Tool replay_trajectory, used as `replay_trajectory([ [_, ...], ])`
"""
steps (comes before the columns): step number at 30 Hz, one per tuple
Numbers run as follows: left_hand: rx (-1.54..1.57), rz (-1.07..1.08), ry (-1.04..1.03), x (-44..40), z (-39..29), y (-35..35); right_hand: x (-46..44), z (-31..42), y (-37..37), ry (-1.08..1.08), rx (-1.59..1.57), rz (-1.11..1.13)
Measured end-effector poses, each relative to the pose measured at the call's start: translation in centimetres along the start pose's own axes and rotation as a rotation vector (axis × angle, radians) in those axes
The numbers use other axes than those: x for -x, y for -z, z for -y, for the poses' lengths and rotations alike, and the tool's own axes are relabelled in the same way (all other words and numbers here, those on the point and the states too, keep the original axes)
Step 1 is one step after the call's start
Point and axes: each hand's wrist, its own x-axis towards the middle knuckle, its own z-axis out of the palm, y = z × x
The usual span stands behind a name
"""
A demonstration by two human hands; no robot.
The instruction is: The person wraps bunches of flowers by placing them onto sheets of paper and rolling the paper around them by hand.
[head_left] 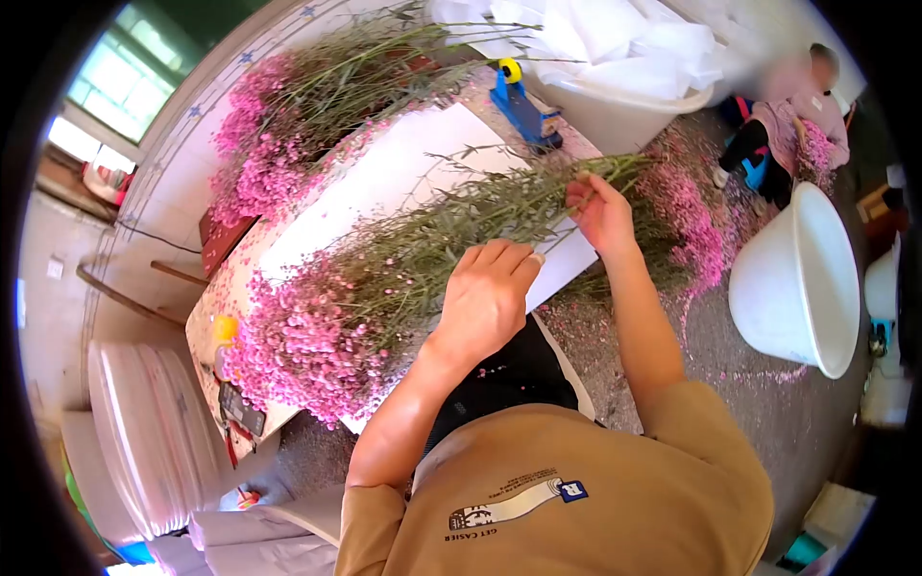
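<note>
A bunch of pink flowers (317, 331), likely baby's breath, lies across the white sheet (384, 173) on the table, blossoms to the left and green stems to the right. My left hand (488, 293) is closed over the stems at the near side of the bunch. Toward the stem ends, my right hand (603, 213) has its fingers curled in a pinch against the stems; what exactly lies between the fingertips is hard to make out. Behind them stands a blue tape dispenser (523, 108) with a yellow roll.
Another pink bunch (259, 134) rests at the table's back left. More pink flowers (687, 221) lie to the right. A white tub (783, 288) stands on the petal-strewn floor; another tub (615, 110) holds white wrapping. A phone (240, 408) is at the left edge. A person (792, 125) sits holding flowers.
</note>
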Motion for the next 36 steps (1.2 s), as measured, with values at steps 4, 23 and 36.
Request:
replay_trajectory([
  [4, 0.005, -0.245, 0.124, -0.3, 2.3, 2.4, 0.7, -0.3, 0.9, 0.010, 0.118, -0.004],
  [23, -0.204, 0.241, 0.365, -3.0, 6.1, 4.9, 2.2, -0.7, -2.1, 0.561, 1.230, -0.512],
  [36, -0.157, 0.289, 0.358, -1.5, 6.8, 2.0, 0.5, 0.1, -0.6, 0.103, 0.466, -0.315],
])
